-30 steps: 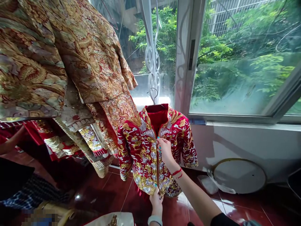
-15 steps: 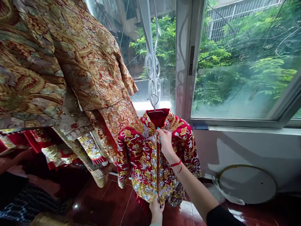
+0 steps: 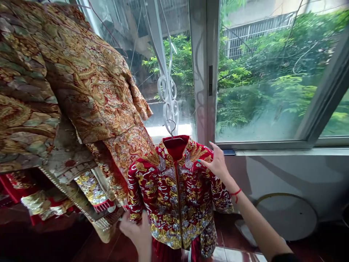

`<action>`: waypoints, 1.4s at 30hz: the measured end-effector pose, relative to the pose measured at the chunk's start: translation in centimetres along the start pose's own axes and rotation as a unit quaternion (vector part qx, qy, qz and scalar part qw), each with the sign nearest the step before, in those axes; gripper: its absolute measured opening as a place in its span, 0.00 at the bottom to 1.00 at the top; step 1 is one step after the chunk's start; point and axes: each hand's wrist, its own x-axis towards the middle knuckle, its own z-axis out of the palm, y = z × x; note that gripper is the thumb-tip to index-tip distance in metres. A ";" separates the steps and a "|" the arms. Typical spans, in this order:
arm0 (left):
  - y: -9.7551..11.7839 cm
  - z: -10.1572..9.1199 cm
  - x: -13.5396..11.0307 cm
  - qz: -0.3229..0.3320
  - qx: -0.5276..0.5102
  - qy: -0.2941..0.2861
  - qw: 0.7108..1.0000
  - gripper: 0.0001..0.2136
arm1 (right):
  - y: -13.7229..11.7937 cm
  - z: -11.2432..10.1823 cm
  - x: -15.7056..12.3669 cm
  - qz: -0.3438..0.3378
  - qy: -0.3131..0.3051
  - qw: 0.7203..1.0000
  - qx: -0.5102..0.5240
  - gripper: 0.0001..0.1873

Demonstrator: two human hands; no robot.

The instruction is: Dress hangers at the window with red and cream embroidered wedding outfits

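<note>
A red jacket (image 3: pixel 174 189) with gold and silver embroidery hangs upright on a thin metal hanger (image 3: pixel 172 130). Its front is drawn together along a central zipper from collar to hem. My right hand (image 3: pixel 218 163), with a red cord bracelet at its wrist, is at the jacket's right shoulder, thumb and fingers spread and holding nothing. Whether its thumb touches the cloth I cannot tell. Low by the jacket's left sleeve is my left hand (image 3: pixel 137 231), slightly blurred, its fingers apart and nothing in it. Red pleated fabric (image 3: pixel 163 251) shows beneath the hem.
Gold patterned garments (image 3: pixel 103 91) hang close on the left, above more embroidered clothes (image 3: pixel 89 185). A white scrolled metal piece (image 3: pixel 167 91) rises behind the hanger. Behind stand windows (image 3: pixel 267 91); a round pale panel (image 3: pixel 286 216) leans against the wall at lower right.
My right hand has let go at the collar and moved right to the shoulder. My left hand has released the hem and moved left. The view has shifted, so the jacket appears lower and further left.
</note>
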 end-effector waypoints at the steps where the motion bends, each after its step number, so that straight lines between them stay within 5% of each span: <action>1: 2.8 0.4 3.1 0.082 0.036 0.002 0.996 0.30 | 1.1 -0.2 0.5 -0.003 -0.037 0.999 -0.003 0.40; 5: 11.3 3.2 12.8 0.295 0.128 -0.139 0.937 0.36 | 3.2 -0.3 1.6 0.023 -0.114 0.993 0.015 0.26; 7: 12.7 4.6 15.5 0.313 0.144 -0.232 0.910 0.33 | 3.7 -0.4 0.9 0.020 -0.119 0.992 0.039 0.28; 10: 12.2 5.9 17.3 0.295 0.144 -0.294 0.898 0.32 | 4.8 -0.4 -1.6 0.009 -0.130 0.988 0.078 0.46; 12: 11.4 6.3 17.6 0.294 0.143 -0.272 0.905 0.36 | 5.6 -0.3 -2.9 0.025 -0.111 0.990 0.088 0.50; 14: 10.7 6.5 17.6 0.304 0.137 -0.245 0.911 0.39 | 6.3 -0.3 -3.0 0.055 -0.091 0.990 0.096 0.43; 21: 10.8 6.9 17.7 0.313 0.107 -0.220 0.918 0.38 | 7.5 -2.9 3.8 0.031 -0.164 0.974 0.151 0.21; 24: 10.9 7.0 17.2 0.333 0.110 -0.202 0.914 0.37 | 7.5 -3.2 5.0 0.051 -0.152 0.971 0.176 0.22; 28: 10.8 6.6 16.2 0.362 0.116 -0.181 0.907 0.35 | 6.6 -2.5 5.5 0.090 -0.246 0.940 0.217 0.33; 31: 10.3 5.9 16.3 0.272 0.085 -0.245 0.927 0.35 | 5.7 -1.3 6.6 0.067 -0.244 0.948 0.196 0.34; 37: 9.0 3.9 17.8 0.026 -0.002 -0.372 0.928 0.35 | 5.1 0.4 7.9 -0.017 -0.230 0.964 0.135 0.13; 39: 9.5 3.6 17.5 0.026 0.002 -0.369 0.929 0.35 | 5.3 0.1 8.2 -0.029 -0.231 0.963 0.132 0.12; 42: 10.9 3.6 16.0 0.118 0.013 -0.281 0.952 0.33 | 5.3 -0.4 8.8 -0.040 -0.237 0.962 0.133 0.19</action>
